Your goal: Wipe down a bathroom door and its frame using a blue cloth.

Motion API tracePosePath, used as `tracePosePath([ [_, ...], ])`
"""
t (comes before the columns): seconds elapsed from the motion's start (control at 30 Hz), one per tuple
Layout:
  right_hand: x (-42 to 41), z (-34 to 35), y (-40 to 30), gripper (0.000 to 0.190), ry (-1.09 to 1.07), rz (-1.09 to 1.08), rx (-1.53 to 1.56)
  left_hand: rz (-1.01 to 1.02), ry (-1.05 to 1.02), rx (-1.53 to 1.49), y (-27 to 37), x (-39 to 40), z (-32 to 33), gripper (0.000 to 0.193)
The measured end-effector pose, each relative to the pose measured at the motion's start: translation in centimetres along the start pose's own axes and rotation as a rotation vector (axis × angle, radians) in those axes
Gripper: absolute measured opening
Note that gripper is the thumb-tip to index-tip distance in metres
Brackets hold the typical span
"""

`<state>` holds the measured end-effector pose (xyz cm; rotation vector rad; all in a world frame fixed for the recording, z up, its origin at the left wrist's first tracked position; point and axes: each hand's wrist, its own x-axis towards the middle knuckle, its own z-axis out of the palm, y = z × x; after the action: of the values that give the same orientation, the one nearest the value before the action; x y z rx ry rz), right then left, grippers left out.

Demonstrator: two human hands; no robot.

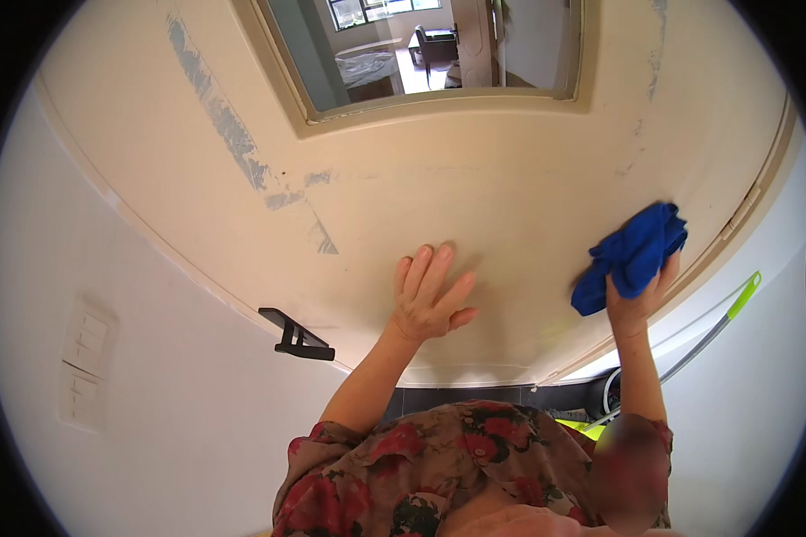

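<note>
A cream-coloured door [389, 215] with a glass pane [430, 60] in its upper part fills the view before me. My left hand [433, 295] is spread, palm toward the door panel, with nothing in it; whether the whole palm touches cannot be told. Over on the right, my right hand [638, 295] grips a bunched blue cloth [635, 252] against the door near its hinge side. The cloth hides part of the fingers. Grey rough patches [221, 121] run in a broken strip down the left, and fainter grey marks [655, 60] show at the upper right.
A black lever handle [302, 339] juts from the door's left edge. White wall switches [84, 362] are further left. At right, a pole with a green end [745, 295] leans on the wall beside a hinge [741, 213]. A dark round object [604, 393] sits on the dark tiled floor [457, 399].
</note>
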<state>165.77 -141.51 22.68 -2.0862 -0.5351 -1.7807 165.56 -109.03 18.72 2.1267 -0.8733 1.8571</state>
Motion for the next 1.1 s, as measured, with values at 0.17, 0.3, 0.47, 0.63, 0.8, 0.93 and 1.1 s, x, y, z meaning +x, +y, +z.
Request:
tracePosePath([
  [0.17, -5.4, 0.7, -2.3, 0.071, -0.092, 0.180, 0.000, -0.009, -0.006, -0.003, 0.0, 0.0, -0.2, 0.047],
  [0.3, -9.8, 1.6, -4.2, 0.071, -0.116, 0.345, 0.029, 0.032, -0.023, -0.007, -0.1, 0.1, -0.3, 0.048],
  [0.47, -14.0, 1.5, -5.9, 0.077, -0.173, 0.473, 0.011, -0.002, -0.003, -0.050, 0.0, 0.1, -0.2, 0.045],
  [0.63, -16.1, 0.7, -5.9, 0.078, -0.265, 0.458, -0.072, 0.083, -0.020, -0.059, -0.6, 0.0, -0.4, 0.050],
  [0.8, -16.4, 1.1, -6.9, 0.078, -0.261, 0.513, -0.099, 0.018, 0.013, -0.113, -0.2, 0.1, -0.3, 0.044],
  [0.93, -13.0, 1.2, -7.1, 0.066, -0.215, 0.476, -0.024, 0.085, -0.033, -0.062, -0.5, 0.0, -0.6, 0.050],
  [1.1, -7.3, 2.2, -5.8, 0.040, -0.122, 0.140, 0.084, 0.067, -0.013, -0.031, -0.4, -0.1, -0.4, 0.052],
])
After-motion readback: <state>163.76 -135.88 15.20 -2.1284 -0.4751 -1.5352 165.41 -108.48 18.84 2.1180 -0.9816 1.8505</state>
